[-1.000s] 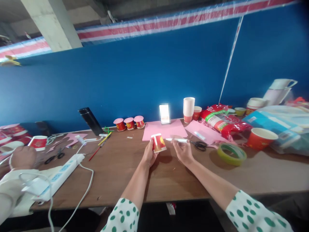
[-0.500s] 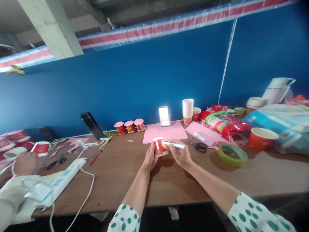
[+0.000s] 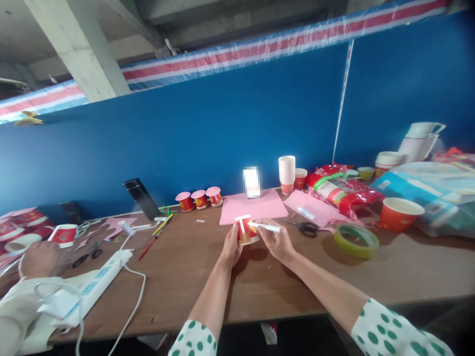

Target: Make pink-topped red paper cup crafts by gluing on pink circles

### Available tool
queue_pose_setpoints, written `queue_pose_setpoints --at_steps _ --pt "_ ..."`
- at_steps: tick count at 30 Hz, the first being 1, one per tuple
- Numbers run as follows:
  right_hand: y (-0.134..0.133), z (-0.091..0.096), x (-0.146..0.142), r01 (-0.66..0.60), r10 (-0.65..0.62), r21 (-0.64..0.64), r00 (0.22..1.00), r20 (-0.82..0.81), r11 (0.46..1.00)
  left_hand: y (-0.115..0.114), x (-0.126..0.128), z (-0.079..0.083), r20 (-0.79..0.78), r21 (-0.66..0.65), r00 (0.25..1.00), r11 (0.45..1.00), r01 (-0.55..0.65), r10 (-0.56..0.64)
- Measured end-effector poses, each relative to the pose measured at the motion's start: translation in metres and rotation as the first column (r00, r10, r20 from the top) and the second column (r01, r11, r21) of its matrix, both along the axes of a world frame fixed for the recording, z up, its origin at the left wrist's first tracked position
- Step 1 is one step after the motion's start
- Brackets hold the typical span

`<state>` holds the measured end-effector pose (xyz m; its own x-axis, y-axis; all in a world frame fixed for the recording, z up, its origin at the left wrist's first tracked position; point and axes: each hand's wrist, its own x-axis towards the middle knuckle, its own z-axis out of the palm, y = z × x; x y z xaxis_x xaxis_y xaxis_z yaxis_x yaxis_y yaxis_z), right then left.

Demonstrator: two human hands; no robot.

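My left hand (image 3: 232, 245) is closed around the side of a red paper cup (image 3: 245, 233) with a white band and a yellow mark, held above the brown table. In my right hand (image 3: 277, 241) is a white pen (image 3: 267, 228), pinched between the fingers, its tip at the cup's right side. I cannot tell whether the tip touches. Behind the cup lie pink paper sheets (image 3: 256, 205). Scissors (image 3: 307, 228) with dark handles rest to the right of my right hand.
A row of red cups with pink lids (image 3: 200, 199) stands by the blue partition, near a black flask (image 3: 141, 199). Rightward are yellow tape (image 3: 356, 242), an orange cup (image 3: 400, 215) and stacked white cups (image 3: 287, 173). Leftward lie a power strip (image 3: 106, 277) and a co-worker's hand (image 3: 42, 258).
The view has shifted slightly. My left hand still holds the cup, and the pen in my right hand stays close to its side with only a slight movement.
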<state>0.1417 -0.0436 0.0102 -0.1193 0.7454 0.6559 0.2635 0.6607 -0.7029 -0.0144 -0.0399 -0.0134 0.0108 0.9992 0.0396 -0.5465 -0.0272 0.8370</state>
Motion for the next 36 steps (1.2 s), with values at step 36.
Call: queue_pose_setpoints --at_steps 36 --pt "0.0017 -0.0023 -0.0014 -0.064 0.061 -0.032 0.994 -0.089 0.997 -0.0007 -0.0002 0.0003 -0.014 0.014 1.0 1.0 -0.017 0.018"
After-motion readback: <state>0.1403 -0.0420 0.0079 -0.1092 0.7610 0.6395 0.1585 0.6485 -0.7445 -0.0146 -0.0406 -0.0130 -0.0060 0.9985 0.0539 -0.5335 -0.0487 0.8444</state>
